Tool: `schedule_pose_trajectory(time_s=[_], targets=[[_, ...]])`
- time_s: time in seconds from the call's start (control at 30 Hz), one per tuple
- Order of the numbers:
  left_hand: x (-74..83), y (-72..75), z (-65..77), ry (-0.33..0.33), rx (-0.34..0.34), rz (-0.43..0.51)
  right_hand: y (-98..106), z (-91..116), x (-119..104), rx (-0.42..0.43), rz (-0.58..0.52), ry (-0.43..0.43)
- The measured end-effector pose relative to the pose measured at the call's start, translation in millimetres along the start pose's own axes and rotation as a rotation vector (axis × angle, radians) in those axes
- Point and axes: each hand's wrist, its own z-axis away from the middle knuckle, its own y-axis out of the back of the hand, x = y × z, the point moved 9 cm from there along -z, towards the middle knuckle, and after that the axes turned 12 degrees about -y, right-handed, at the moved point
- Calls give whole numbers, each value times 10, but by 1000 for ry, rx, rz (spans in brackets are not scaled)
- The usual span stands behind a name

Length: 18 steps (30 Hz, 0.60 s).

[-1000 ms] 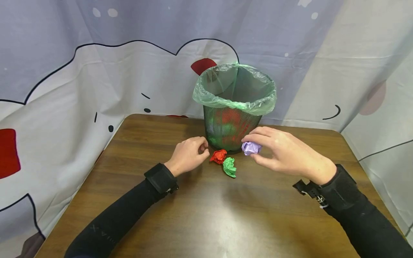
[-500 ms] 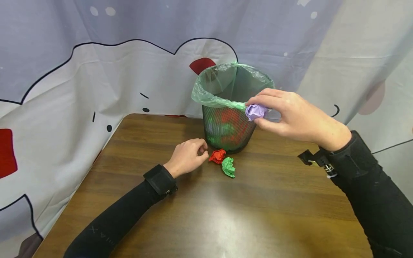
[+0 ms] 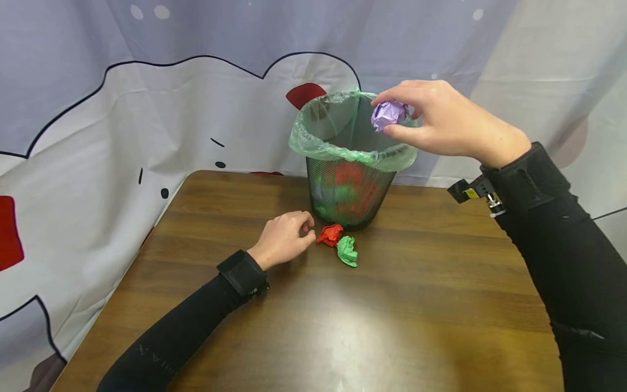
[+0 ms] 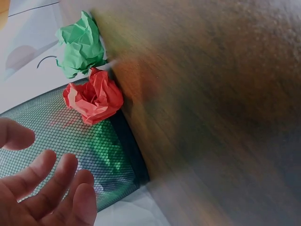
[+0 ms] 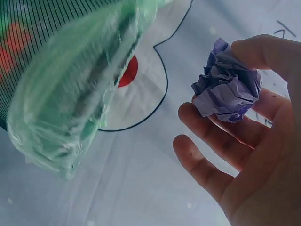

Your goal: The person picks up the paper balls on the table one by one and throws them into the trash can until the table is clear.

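Note:
A crumpled purple paper ball (image 3: 388, 115) is pinched between the thumb and fingers of my right hand (image 3: 441, 120), raised at the right side of the bin's mouth. The bin (image 3: 350, 190) is black mesh with a green plastic liner (image 3: 323, 149) folded over its rim. In the right wrist view the purple ball (image 5: 228, 84) is apart from the liner (image 5: 70, 89). My left hand (image 3: 284, 239) holds nothing, fingers loosely curled, low over the table just left of a red paper ball (image 3: 330, 234). A green paper ball (image 3: 347, 251) lies against the red one, before the bin.
Red and green crumpled papers show through the bin's mesh. The bin stands near the back edge of the wooden table (image 3: 294, 316). Behind it hangs a printed curtain (image 3: 235, 114), which also runs along the left and right sides.
My right hand has lifted the purple paper ball from near the bin's base up to rim height. My left hand and the red and green balls on the table have stayed in place.

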Motion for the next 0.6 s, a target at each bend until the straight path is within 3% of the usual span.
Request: schedule_pose_trajectory(time_s=[0.4,0.6], targets=[[-21,-2,59,21,-16,-1,51,-379,211,-64,77,-109],[-24,-25,73,23,-20,-6,-70,-486,367,-182,51,-212]])
